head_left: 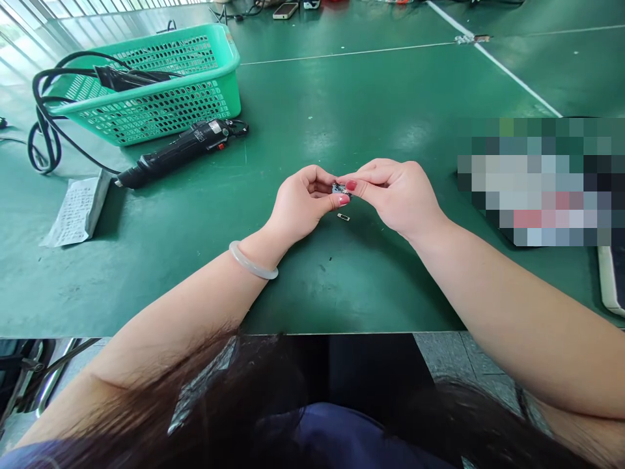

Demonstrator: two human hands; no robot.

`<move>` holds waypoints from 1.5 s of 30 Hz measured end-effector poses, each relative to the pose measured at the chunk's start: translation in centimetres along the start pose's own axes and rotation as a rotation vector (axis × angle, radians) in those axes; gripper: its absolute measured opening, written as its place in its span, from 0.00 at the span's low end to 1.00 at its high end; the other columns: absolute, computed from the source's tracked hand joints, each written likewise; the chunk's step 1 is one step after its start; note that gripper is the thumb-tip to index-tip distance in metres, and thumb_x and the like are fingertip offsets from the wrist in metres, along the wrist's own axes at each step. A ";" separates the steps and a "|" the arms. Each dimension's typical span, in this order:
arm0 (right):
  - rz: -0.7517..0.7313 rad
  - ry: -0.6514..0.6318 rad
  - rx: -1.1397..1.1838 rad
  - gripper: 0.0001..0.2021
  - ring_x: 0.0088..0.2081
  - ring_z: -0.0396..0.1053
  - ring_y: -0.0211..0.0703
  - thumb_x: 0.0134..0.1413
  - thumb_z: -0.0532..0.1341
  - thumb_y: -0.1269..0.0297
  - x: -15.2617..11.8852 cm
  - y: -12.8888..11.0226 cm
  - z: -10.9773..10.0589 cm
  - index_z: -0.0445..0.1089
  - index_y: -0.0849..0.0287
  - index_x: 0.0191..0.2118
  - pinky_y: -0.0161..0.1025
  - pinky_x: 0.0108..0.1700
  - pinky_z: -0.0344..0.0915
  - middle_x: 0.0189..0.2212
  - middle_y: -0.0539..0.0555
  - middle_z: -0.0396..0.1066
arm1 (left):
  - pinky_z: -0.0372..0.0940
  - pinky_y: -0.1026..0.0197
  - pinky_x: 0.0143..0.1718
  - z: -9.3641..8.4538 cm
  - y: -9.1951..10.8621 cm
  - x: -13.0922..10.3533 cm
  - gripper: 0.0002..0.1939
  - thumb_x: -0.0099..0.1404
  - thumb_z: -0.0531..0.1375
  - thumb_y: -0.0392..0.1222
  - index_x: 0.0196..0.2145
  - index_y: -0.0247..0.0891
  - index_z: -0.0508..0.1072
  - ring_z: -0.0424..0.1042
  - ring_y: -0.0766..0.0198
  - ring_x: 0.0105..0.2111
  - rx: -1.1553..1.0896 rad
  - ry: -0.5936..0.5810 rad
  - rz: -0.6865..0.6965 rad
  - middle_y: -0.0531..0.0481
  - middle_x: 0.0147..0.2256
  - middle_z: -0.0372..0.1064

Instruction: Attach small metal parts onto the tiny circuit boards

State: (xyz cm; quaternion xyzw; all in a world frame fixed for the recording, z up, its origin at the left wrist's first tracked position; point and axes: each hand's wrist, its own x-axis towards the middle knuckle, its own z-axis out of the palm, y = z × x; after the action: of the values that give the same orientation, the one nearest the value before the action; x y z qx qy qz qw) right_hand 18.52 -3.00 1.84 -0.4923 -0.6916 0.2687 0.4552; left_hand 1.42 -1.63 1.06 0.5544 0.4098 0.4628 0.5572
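Note:
Between the fingertips of both hands is a small dark part with shiny metallic bits (338, 188), too small to name more closely. My left hand (307, 198) pinches it from the left, thumb below and fingers curled behind. From the right, my right hand (393, 192) closes thumb and forefinger on its upper right side. The fingers hide much of the part. Just below the fingertips, a tiny flat piece with a pale edge and dark centre (344, 217) lies on the green table (312, 286), apart from both hands.
A black electric screwdriver (178, 153) lies at left, its cable looping beside a green plastic basket (161, 107). A folded paper with writing (78, 210) sits near the screwdriver's tip. At right is a blurred-out patch, with a pale-edged object (608, 283) below it. A phone (286, 10) lies far back.

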 end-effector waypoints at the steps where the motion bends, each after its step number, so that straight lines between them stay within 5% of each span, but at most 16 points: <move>1: 0.000 0.006 -0.003 0.12 0.40 0.75 0.48 0.58 0.67 0.51 0.0 0.0 0.0 0.84 0.51 0.35 0.49 0.46 0.71 0.34 0.52 0.79 | 0.72 0.65 0.36 0.0 0.1 0.0 0.15 0.52 0.72 0.25 0.30 0.35 0.70 0.77 0.70 0.29 -0.021 0.000 -0.007 0.55 0.27 0.76; 6: 0.068 0.040 -0.084 0.12 0.38 0.75 0.46 0.62 0.64 0.55 0.3 0.6 -0.2 0.83 0.54 0.41 0.47 0.43 0.70 0.34 0.54 0.79 | 0.71 0.66 0.35 -0.3 0.2 0.5 0.08 0.62 0.68 0.30 0.32 0.35 0.71 0.76 0.71 0.28 -0.156 0.077 -0.087 0.55 0.26 0.75; 11: 0.101 -0.138 -0.318 0.07 0.36 0.72 0.44 0.55 0.68 0.67 0.4 1.5 0.4 0.84 0.52 0.38 0.46 0.42 0.68 0.35 0.52 0.79 | 0.70 0.68 0.37 -1.0 0.0 1.0 0.06 0.67 0.63 0.29 0.33 0.35 0.71 0.77 0.73 0.30 -0.249 0.217 -0.135 0.54 0.27 0.76; 18: 0.063 -0.211 -0.484 0.06 0.36 0.71 0.44 0.55 0.66 0.69 0.7 1.5 1.5 0.83 0.55 0.33 0.43 0.41 0.65 0.34 0.53 0.77 | 0.70 0.68 0.37 -0.6 0.2 0.7 0.06 0.66 0.64 0.30 0.33 0.35 0.71 0.77 0.72 0.29 -0.221 0.246 -0.145 0.54 0.27 0.75; 23: 0.073 -0.121 -0.323 0.07 0.31 0.71 0.42 0.56 0.64 0.71 0.5 0.7 1.2 0.80 0.56 0.32 0.43 0.39 0.67 0.29 0.51 0.78 | 0.70 0.67 0.34 -0.4 0.2 0.8 0.06 0.67 0.63 0.28 0.33 0.34 0.71 0.76 0.72 0.27 -0.165 0.242 -0.140 0.54 0.26 0.75; 29: -0.020 0.075 -0.111 0.05 0.34 0.75 0.45 0.55 0.67 0.62 -0.2 -0.2 1.0 0.80 0.56 0.33 0.46 0.41 0.72 0.32 0.53 0.80 | 0.72 0.65 0.37 -0.3 0.1 0.6 0.06 0.64 0.65 0.30 0.33 0.35 0.71 0.76 0.71 0.27 -0.081 0.203 -0.129 0.54 0.26 0.75; 37: -0.042 0.089 -0.143 0.05 0.33 0.74 0.45 0.56 0.67 0.62 -0.2 0.0 1.1 0.81 0.55 0.32 0.45 0.39 0.70 0.31 0.52 0.81 | 0.73 0.62 0.39 -0.7 -0.5 0.6 0.09 0.60 0.70 0.34 0.31 0.35 0.72 0.76 0.70 0.29 -0.026 0.107 -0.061 0.53 0.27 0.76; 45: -0.155 0.102 -0.285 0.08 0.34 0.73 0.47 0.59 0.63 0.67 -0.4 -0.3 0.9 0.79 0.53 0.31 0.47 0.41 0.67 0.32 0.53 0.80 | 0.73 0.60 0.38 -0.7 -0.4 0.6 0.09 0.58 0.70 0.31 0.30 0.36 0.72 0.74 0.69 0.27 0.063 0.130 0.005 0.53 0.28 0.77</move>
State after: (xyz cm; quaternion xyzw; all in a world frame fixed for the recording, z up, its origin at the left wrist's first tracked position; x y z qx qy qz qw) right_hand 17.59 -3.41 1.52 -0.5102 -0.7345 0.1067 0.4345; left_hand 0.87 -0.87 0.65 0.5415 0.4582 0.4862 0.5103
